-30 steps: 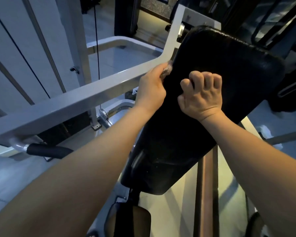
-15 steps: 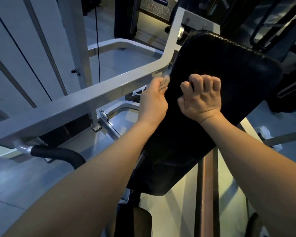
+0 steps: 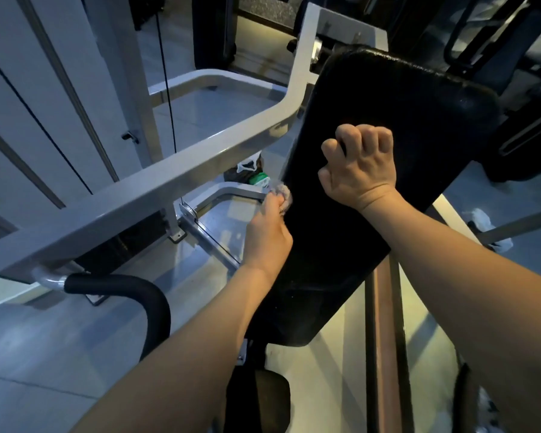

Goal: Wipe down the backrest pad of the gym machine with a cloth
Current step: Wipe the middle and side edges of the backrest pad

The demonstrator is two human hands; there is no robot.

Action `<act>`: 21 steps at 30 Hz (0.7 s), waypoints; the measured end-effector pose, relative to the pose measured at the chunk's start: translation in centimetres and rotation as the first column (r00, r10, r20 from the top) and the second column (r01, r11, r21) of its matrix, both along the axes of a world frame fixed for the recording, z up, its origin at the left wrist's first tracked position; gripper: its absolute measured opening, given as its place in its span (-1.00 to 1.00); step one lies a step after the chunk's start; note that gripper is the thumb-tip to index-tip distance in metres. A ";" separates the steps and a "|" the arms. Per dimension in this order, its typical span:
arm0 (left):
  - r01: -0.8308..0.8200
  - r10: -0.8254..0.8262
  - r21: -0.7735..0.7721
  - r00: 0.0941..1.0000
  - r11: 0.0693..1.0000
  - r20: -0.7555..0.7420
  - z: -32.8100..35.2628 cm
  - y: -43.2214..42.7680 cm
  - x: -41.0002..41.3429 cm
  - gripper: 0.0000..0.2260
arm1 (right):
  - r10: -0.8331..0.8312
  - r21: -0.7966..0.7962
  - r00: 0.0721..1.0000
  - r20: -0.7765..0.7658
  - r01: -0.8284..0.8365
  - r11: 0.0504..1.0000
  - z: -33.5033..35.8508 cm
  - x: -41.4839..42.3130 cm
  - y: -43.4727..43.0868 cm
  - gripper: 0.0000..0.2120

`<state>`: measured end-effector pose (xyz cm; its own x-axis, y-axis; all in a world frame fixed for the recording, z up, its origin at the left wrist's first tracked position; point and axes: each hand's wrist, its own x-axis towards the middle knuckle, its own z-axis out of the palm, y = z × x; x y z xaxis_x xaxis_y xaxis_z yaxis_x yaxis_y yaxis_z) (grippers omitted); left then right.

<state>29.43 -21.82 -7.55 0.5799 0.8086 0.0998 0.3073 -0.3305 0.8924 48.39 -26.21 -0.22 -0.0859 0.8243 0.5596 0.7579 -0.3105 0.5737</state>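
The black backrest pad [image 3: 397,126] tilts from upper right down to the lower middle of the head view. My left hand [image 3: 267,235] grips a small pale cloth [image 3: 284,195] and holds it against the pad's left edge, about halfway down. My right hand [image 3: 359,168] rests on the pad's face with its fingers curled into a fist; nothing shows inside it. Most of the cloth is hidden in my left hand.
A grey steel frame arm [image 3: 156,185] runs diagonally just left of the pad, close to my left hand. A black padded handle [image 3: 119,285] curves below it. A brown post [image 3: 384,339] stands right of the pad's lower end. A green-and-white item [image 3: 260,179] lies on the floor.
My left hand has slid the cloth down the pad's left edge, from near the frame joint to about mid-height. My right hand has stayed in place on the pad.
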 end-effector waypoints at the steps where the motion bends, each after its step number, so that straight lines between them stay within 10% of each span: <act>1: 0.032 -0.032 0.004 0.998 0.999 -0.045 -1.0 -0.3 -0.7 -0.73 | -0.014 -0.003 1.000 0.001 0.014 1.000 0.1 -0.1 -0.1 -0.70; 11: -0.054 0.085 -0.244 0.990 0.968 0.116 -0.6 2.8 0.5 -0.81 | 0.046 0.044 0.999 -0.005 -0.046 0.998 0.4 0.1 -0.1 -0.71; 21: 0.100 -0.074 -0.121 0.977 0.988 0.202 0.5 7.0 2.7 -0.74 | 0.026 0.064 1.000 -0.017 -0.024 0.998 -0.2 0.1 0.2 -0.75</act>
<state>32.10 -14.84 -7.08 0.6280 0.7696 0.1158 0.0975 -0.2254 0.9694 48.46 -26.05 -0.47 -0.0956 0.7845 0.6127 0.7759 -0.3268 0.5396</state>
